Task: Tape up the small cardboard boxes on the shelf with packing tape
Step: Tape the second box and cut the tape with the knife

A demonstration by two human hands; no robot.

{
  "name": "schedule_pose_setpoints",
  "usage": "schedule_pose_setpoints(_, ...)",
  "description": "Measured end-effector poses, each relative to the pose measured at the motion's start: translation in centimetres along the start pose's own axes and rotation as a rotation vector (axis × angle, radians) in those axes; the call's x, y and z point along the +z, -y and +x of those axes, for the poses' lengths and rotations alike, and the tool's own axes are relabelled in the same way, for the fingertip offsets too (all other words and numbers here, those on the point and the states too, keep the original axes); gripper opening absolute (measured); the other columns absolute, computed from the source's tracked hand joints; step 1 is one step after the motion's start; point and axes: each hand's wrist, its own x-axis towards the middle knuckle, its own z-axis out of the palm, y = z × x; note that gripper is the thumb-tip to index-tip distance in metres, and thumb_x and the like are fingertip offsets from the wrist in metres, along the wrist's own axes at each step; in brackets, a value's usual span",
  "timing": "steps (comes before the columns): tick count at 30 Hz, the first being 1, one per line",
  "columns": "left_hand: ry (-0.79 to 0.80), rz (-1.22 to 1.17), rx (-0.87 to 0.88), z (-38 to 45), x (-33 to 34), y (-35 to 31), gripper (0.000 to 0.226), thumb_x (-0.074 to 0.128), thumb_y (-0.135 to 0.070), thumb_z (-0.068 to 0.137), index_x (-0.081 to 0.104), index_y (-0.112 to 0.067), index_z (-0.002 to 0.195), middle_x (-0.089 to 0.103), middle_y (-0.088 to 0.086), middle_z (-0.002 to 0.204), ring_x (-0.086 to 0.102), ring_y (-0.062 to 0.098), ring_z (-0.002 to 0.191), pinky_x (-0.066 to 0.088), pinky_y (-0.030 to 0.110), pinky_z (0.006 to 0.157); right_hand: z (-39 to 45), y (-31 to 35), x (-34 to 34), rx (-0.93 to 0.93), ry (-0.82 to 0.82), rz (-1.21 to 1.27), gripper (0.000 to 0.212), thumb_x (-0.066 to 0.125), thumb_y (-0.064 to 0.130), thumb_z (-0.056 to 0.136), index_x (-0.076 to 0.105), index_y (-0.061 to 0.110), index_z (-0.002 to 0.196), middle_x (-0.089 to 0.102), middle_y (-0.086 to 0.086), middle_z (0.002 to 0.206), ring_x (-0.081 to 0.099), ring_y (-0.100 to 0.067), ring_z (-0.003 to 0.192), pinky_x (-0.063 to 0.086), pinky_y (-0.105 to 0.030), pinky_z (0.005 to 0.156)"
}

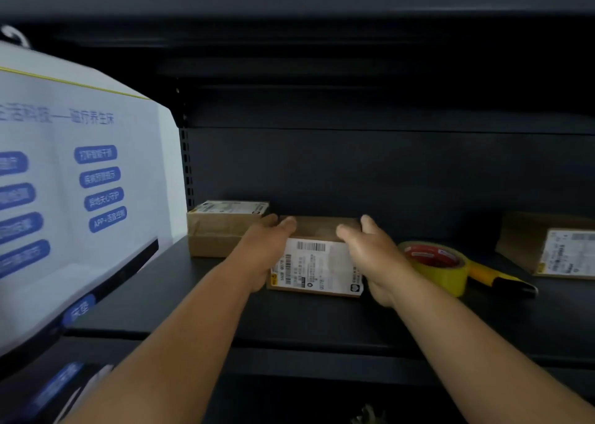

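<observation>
While both hands grip it, middle box (317, 262) sits frame centre on shelf (193, 307).
Three boxes: left box (222, 230), right box (557, 250). One tape roll (434, 266). Left hand (264, 253), right hand (373, 256) curl round its ends.

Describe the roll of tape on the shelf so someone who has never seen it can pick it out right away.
Look at the dark shelf holding three small cardboard boxes. Just right of the middle box, which both hands grip, the roll of tape lies flat beside the right hand. It is the only round thing there, yellow with a red core, and a yellow-and-black tool lies behind it.
</observation>
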Motion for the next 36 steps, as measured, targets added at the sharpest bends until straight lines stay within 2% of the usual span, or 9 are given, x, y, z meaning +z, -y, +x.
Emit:
schedule_pose_setpoints(3, 0.106, -0.039, -0.062, -0.4, -0.4, 0.2, 0.055, 0.059, -0.048, 0.087, 0.053, -0.012, 0.128, 0.074, 0.007, 0.091, 0.068, 0.021, 0.091, 0.052, 0.037, 0.082, -0.5, -0.7, -0.2, 0.098, 0.112, 0.115, 0.045, 0.054, 0.046, 0.088, 0.055, 0.016, 0.121, 0.069, -0.004, 0.104, 0.064, -0.018, 0.095, 0.047, -0.03, 0.075)
schedule_pose_setpoints(7, 0.297, 0.109, -0.038, -0.8, -1.6, 0.4, 0.107, 0.083, -0.068, 0.039, 0.054, -0.014, 0.126, 0.068, 0.006, 0.119, 0.055, 0.023, 0.12, 0.029, 0.047, 0.113, -0.7, -1.1, -1.4, 0.1, 0.269, 0.048, 0.042, 0.065, 0.05, 0.08, 0.069, 0.017, 0.106, 0.072, -0.001, 0.105, 0.062, -0.015, 0.102, 0.04, -0.029, 0.094)
schedule_pose_setpoints(10, 0.422, 0.208, 0.012, -0.6, -2.3, 0.5, 0.067, 0.086, -0.028, 0.064, 0.058, -0.013, 0.124, 0.07, 0.005, 0.114, 0.061, 0.02, 0.113, 0.039, 0.042, 0.108, -0.6, -1.2, -2.2, 0.068, 0.292, -0.114, 0.028, 0.076, 0.014, 0.076, 0.07, 0.012, 0.103, 0.074, -0.004, 0.098, 0.069, -0.017, 0.095, 0.05, -0.031, 0.091)
schedule_pose_setpoints(14, 0.244, 0.183, 0.09, 0.3, -1.8, 0.7, 0.075, 0.084, -0.02, 0.07, 0.038, -0.007, 0.128, 0.072, 0.005, 0.105, 0.07, 0.016, 0.094, 0.056, 0.036, 0.087, 0.4, -1.0, -2.9, 0.055, 0.034, -0.26, 0.036, 0.071, 0.029, 0.08, 0.061, 0.016, 0.111, 0.07, -0.002, 0.104, 0.066, -0.018, 0.095, 0.052, -0.039, 0.09)
schedule_pose_setpoints(18, 0.1, 0.052, 0.226, 0.5, -0.4, -0.7, 0.056, 0.072, -0.038, 0.082, 0.044, -0.017, 0.125, 0.067, -0.003, 0.108, 0.063, 0.008, 0.091, 0.049, 0.029, 0.083, 1.0, 0.4, -3.5, -0.011, -0.203, -0.282, 0.066, 0.055, 0.058, 0.083, 0.042, 0.016, 0.133, 0.057, -0.005, 0.124, 0.059, -0.023, 0.107, 0.052, -0.044, 0.091)
schedule_pose_setpoints(21, 0.101, 0.025, 0.251, 1.1, 1.1, -1.7, 0.058, 0.068, -0.038, 0.085, 0.043, -0.02, 0.134, 0.06, -0.005, 0.116, 0.056, 0.008, 0.097, 0.045, 0.029, 0.084, 1.5, 1.1, -4.4, -0.068, -0.283, -0.285, 0.065, 0.046, 0.059, 0.087, 0.039, 0.017, 0.136, 0.055, -0.006, 0.126, 0.058, -0.024, 0.108, 0.051, -0.045, 0.092)
schedule_pose_setpoints(25, 0.081, 0.077, 0.252, 2.3, 3.7, -2.7, 0.056, 0.063, -0.037, 0.089, 0.042, -0.016, 0.137, 0.058, 0.0, 0.126, 0.055, 0.016, 0.106, 0.045, 0.029, 0.087, 2.2, 1.8, -5.5, -0.142, -0.304, -0.439, 0.059, 0.038, 0.048, 0.096, 0.033, 0.015, 0.144, 0.048, -0.008, 0.137, 0.052, -0.026, 0.118, 0.048, -0.042, 0.097)
schedule_pose_setpoints(30, -0.062, 0.159, 0.243, 3.5, 6.2, -3.6, 0.062, 0.058, -0.044, 0.09, 0.031, -0.011, 0.135, 0.054, 0.004, 0.119, 0.052, 0.016, 0.095, 0.044, 0.027, 0.069, 4.2, 1.9, -6.5, -0.148, -0.271, -0.558, 0.052, 0.032, 0.048, 0.096, 0.036, 0.023, 0.141, 0.05, -0.003, 0.137, 0.049, -0.025, 0.122, 0.037, -0.047, 0.105)
schedule_pose_setpoints(36, -0.149, 0.333, 0.187, 5.3, 9.1, -3.2, 0.061, 0.047, -0.051, 0.093, 0.035, -0.012, 0.138, 0.054, 0.006, 0.118, 0.054, 0.023, 0.105, 0.048, 0.038, 0.089, 7.1, 1.2, -9.2, -0.101, -0.2, -0.773, 0.051, 0.024, 0.049, 0.098, 0.042, 0.02, 0.136, 0.051, -0.005, 0.133, 0.047, -0.026, 0.121, 0.027, -0.047, 0.107)
